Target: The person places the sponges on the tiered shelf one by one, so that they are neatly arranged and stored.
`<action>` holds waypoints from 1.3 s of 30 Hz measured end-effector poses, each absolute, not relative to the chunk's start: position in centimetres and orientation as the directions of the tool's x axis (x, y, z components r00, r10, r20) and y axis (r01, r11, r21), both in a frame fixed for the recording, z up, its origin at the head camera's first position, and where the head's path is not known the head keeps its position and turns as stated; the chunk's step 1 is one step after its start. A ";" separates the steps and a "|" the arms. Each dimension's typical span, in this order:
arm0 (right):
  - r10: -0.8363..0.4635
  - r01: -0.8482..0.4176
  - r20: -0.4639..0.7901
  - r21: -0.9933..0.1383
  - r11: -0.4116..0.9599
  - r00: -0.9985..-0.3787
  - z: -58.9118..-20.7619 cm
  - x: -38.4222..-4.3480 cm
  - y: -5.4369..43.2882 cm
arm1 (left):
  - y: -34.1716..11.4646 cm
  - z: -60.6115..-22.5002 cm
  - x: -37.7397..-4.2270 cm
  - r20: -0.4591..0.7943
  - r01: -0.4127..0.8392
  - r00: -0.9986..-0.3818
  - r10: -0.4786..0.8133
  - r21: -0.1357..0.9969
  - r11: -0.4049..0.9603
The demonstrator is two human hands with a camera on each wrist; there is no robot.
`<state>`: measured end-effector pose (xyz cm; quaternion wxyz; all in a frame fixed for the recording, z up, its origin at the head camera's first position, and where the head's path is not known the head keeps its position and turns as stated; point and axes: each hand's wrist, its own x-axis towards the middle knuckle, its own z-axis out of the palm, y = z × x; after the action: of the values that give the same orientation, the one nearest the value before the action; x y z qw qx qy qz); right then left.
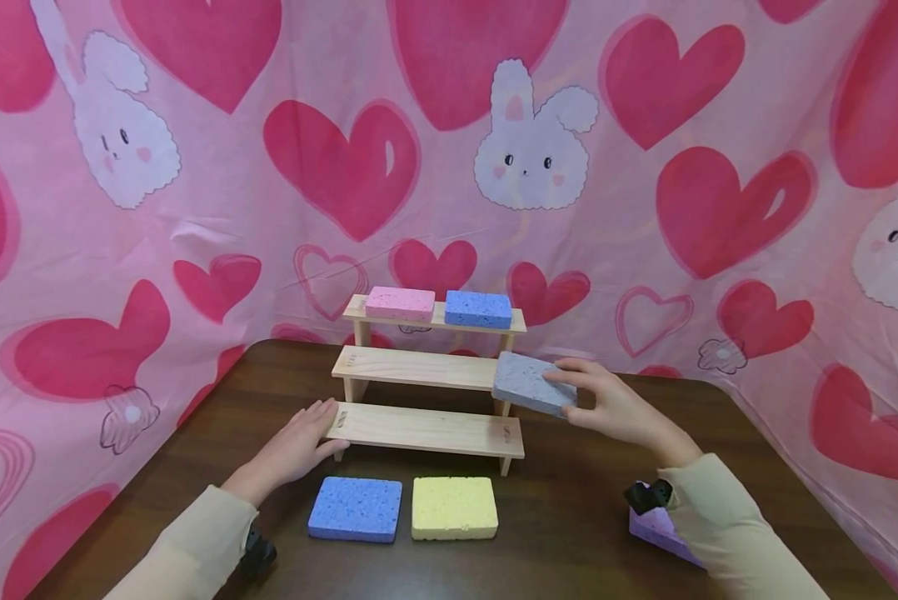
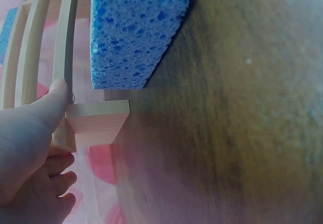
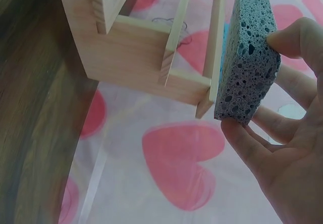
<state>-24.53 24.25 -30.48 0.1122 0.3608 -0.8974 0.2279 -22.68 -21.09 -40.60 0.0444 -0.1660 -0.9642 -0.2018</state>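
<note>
A three-tier wooden shelf (image 1: 426, 429) stands on the table. My left hand (image 1: 296, 443) holds the left end of its bottom board, the thumb on the front edge in the left wrist view and the other fingers beyond the board's end. Raised off the table, a grey sponge (image 1: 533, 383) is pinched between the thumb and fingers of my right hand (image 1: 616, 404), in front of the right end of the middle board. The right wrist view shows the same grey sponge (image 3: 247, 57) tilted beside the shelf's side. A pink sponge (image 1: 400, 304) and a blue sponge (image 1: 478, 309) lie on the top board.
Before the shelf, another blue sponge (image 1: 355, 509) and a yellow sponge (image 1: 454, 508) lie on the brown table (image 1: 561, 533). A purple sponge (image 1: 662, 533) is partly hidden under my right forearm. Pink heart-patterned cloth (image 1: 449, 183) hangs behind and beside the table.
</note>
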 end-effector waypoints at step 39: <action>-0.708 -0.753 0.268 -0.323 0.573 -0.654 -30.9 -26.9 15.9 | -20.9 -40.4 -22.4 0.176 0.364 -0.931 0.321 0.358 0.860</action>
<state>-26.95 15.91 -30.93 0.0547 0.4125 -0.8853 0.2078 -22.38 -20.88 -40.40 0.0550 -0.1778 -0.9627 -0.1962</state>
